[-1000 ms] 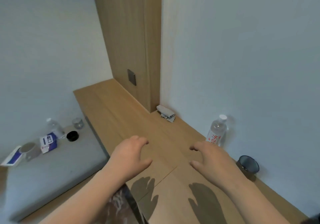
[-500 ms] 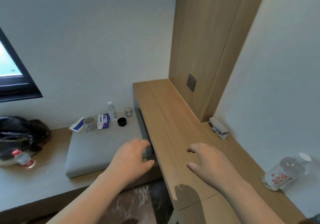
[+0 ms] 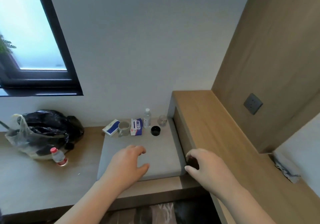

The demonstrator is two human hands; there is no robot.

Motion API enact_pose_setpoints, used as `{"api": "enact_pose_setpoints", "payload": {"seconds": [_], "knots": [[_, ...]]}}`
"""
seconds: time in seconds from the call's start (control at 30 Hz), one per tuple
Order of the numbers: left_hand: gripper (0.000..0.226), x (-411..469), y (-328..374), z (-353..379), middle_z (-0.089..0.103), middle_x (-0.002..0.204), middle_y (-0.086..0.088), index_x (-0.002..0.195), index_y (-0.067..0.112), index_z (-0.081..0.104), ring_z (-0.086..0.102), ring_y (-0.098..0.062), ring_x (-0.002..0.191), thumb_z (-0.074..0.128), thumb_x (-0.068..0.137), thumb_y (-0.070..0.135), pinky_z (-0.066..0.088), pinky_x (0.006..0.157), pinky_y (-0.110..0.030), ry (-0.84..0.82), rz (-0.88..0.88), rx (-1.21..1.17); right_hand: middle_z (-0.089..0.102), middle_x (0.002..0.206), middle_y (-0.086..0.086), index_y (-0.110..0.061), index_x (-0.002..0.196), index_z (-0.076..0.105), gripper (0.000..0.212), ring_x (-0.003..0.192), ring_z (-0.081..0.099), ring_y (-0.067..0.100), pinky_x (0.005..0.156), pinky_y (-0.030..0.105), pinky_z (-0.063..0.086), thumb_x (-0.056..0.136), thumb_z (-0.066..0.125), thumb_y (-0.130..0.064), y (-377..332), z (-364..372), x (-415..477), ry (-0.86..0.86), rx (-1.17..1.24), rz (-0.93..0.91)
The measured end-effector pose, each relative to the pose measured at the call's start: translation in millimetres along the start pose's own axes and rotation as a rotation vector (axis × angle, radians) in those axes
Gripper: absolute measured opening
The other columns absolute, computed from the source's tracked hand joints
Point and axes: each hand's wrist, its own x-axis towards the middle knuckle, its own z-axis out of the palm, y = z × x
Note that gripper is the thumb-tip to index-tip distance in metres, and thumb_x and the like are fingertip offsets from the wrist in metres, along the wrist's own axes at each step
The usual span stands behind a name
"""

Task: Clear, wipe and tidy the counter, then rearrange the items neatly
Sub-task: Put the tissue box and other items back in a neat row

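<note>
Left hand (image 3: 128, 165), right hand (image 3: 206, 168): fingers loosely curled, empty; mug (image 3: 124, 128), bottle (image 3: 147, 118) stand beyond on cushion (image 3: 155, 147).

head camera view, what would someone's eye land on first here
Two bare hands fill the foreground, both empty: the left hand over the grey cushion, the right hand where it meets the wooden counter. A row of small things lines the cushion's back edge, among them a mug, a clear bottle and a black lid. At far left a black plastic bag slumps on the bench, a red-capped bottle beside it.
</note>
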Motion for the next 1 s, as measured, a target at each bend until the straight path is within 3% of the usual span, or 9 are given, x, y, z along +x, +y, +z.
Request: {"api": "enact_pose_setpoints", "payload": {"seconds": [0.2,0.43,0.7,0.83,1.0], "knots": [[0.049,33.8,-66.7,-15.6,0.053,0.131,0.013,0.137,0.032,0.046,0.053,-0.003,0.114,0.057,0.092,0.047,0.042,0.093,-0.015,-0.024,-0.082,-0.028,0.055,0.13,-0.009,-0.025,0.131,0.053,0.041,0.119,0.05,0.006,0.096,0.021,0.041,0.093,0.057,-0.04,-37.2,22.9,67.0,-0.075,0.016,-0.009],[0.045,90.9,-111.3,-21.0,0.054,0.13,0.013,0.134,0.031,0.047,0.052,-0.003,0.114,0.056,0.093,0.045,0.042,0.096,-0.017,0.0,-0.184,-0.073,0.055,0.131,-0.008,-0.025,0.132,0.053,0.041,0.12,0.05,0.006,0.094,0.02,0.04,0.093,0.055,-0.038,-41.4,36.2,158.5,-0.137,0.006,-0.033],[0.041,198.9,-135.0,-24.6,0.059,0.119,0.014,0.127,0.03,0.055,0.054,-0.004,0.104,0.061,0.089,0.046,0.044,0.086,-0.016,-0.005,-0.262,-0.033,0.055,0.131,-0.008,-0.024,0.132,0.053,0.041,0.122,0.05,0.008,0.097,0.021,0.039,0.093,0.055,-0.037,-6.3,56.4,285.8,-0.199,0.078,-0.022],[0.04,259.8,-134.3,-28.4,0.058,0.121,0.013,0.127,0.032,0.055,0.055,-0.006,0.104,0.061,0.089,0.045,0.045,0.085,-0.017,-0.002,-0.282,-0.021,0.059,0.128,-0.005,-0.02,0.129,0.056,0.039,0.12,0.052,0.011,0.095,0.023,0.041,0.091,0.056,-0.029,18.5,60.6,345.8,-0.23,0.109,0.011],[0.039,320.0,-146.9,-16.7,0.056,0.123,0.011,0.126,0.029,0.053,0.056,-0.007,0.101,0.06,0.09,0.044,0.039,0.073,-0.011,-0.059,-0.305,-0.018,0.062,0.123,0.001,-0.014,0.127,0.057,0.037,0.116,0.055,0.015,0.09,0.023,0.041,0.091,0.053,-0.023,47.5,77.7,405.6,-0.287,0.126,0.08]]}}
